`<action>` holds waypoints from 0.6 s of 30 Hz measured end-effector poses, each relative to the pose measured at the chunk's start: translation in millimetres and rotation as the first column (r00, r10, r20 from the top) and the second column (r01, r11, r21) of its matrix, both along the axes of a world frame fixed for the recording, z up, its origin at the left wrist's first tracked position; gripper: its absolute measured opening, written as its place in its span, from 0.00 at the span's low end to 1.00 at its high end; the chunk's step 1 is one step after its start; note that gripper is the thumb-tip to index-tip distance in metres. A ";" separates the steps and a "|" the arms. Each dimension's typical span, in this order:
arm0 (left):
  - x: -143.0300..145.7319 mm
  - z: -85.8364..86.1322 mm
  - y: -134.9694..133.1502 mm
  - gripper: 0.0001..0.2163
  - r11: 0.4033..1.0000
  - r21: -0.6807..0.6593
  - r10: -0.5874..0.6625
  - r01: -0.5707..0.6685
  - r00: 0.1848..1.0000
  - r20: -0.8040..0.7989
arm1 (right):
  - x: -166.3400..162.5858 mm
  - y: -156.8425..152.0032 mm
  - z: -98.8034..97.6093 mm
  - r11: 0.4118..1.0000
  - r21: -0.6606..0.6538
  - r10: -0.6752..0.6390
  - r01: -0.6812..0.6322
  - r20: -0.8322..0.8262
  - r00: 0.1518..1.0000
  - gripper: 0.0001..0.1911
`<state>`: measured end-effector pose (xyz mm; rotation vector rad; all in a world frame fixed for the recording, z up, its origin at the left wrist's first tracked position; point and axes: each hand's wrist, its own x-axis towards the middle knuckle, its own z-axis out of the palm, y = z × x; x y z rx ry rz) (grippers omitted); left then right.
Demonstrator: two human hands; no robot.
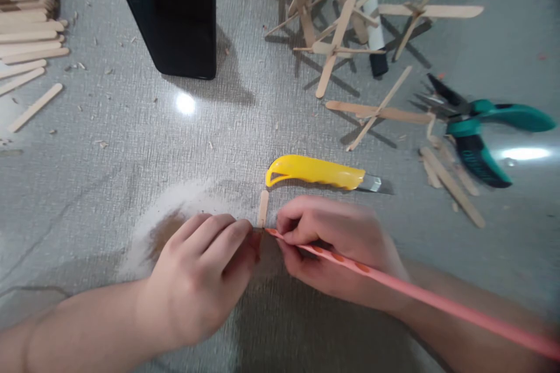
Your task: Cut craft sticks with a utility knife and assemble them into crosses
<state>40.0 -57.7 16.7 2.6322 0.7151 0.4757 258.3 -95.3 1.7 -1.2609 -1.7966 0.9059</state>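
Observation:
A pink pencil (406, 285) is held in my right hand (341, 250), fingers closed around it near the tip. The tip touches a short wooden craft stick (263, 210) that stands out away from me between my hands. My left hand (201, 274) pinches the near part of this stick, its fingers curled and hiding most of it. A thin dark edge crosses the stick at my left fingertips; I cannot make out what it belongs to. Just beyond my right hand lies a yellow utility knife (315, 172) with its blade partly out, pointing right.
Pale dust (170, 204) lies by my left hand. Farther off stand a black phone (184, 23), crossed craft sticks (335, 49) and a white marker (371, 17). Teal-handled pliers (476, 122) and stick scraps (452, 186) lie right; stacked craft sticks (28, 35) lie far left.

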 end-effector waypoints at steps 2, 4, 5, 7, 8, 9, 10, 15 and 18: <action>0.2 -0.3 0.3 0.04 1.000 0.001 -0.003 0.003 1.000 0.003 | 0.1 -0.2 -0.6 1.000 -0.004 -0.002 0.002 -0.007 1.000 0.11; 0.4 -0.7 0.2 0.04 1.000 0.000 -0.002 0.002 1.000 0.004 | 0.0 -0.4 -0.6 1.000 -0.010 -0.007 0.006 -0.008 1.000 0.11; 0.6 -0.9 0.1 0.04 1.000 -0.001 -0.001 0.001 1.000 0.003 | -0.1 -0.5 -0.5 1.000 -0.012 -0.012 0.012 -0.004 1.000 0.11; 0.8 -1.3 -0.2 0.04 1.000 -0.001 0.005 -0.005 1.000 0.000 | -0.5 -0.7 0.2 1.000 -0.016 -0.021 0.022 0.006 1.000 0.11; 0.8 -1.4 -0.4 0.04 1.000 -0.001 0.005 -0.005 1.000 0.000 | -0.6 -0.8 0.5 1.000 -0.014 -0.024 0.024 0.008 1.000 0.11; 0.7 -1.4 -0.5 0.04 1.000 -0.003 0.004 -0.004 1.000 0.000 | -0.6 -1.0 0.8 1.000 -0.015 -0.024 0.024 0.010 1.000 0.11; 0.6 -1.3 -0.6 0.04 1.000 -0.005 0.002 -0.002 1.000 0.001 | -0.7 -1.3 1.1 1.000 -0.019 -0.022 0.022 0.012 1.000 0.11; 0.3 -0.6 -1.0 0.04 1.000 -0.008 -0.003 0.003 1.000 0.002 | -0.8 -2.1 2.1 0.999 -0.028 -0.027 0.028 0.020 0.999 0.11; 1.5 -0.2 -1.1 0.04 1.000 -0.018 -0.005 0.005 1.000 -0.001 | -1.0 -1.2 2.7 0.999 -0.030 -0.023 0.023 0.021 1.000 0.11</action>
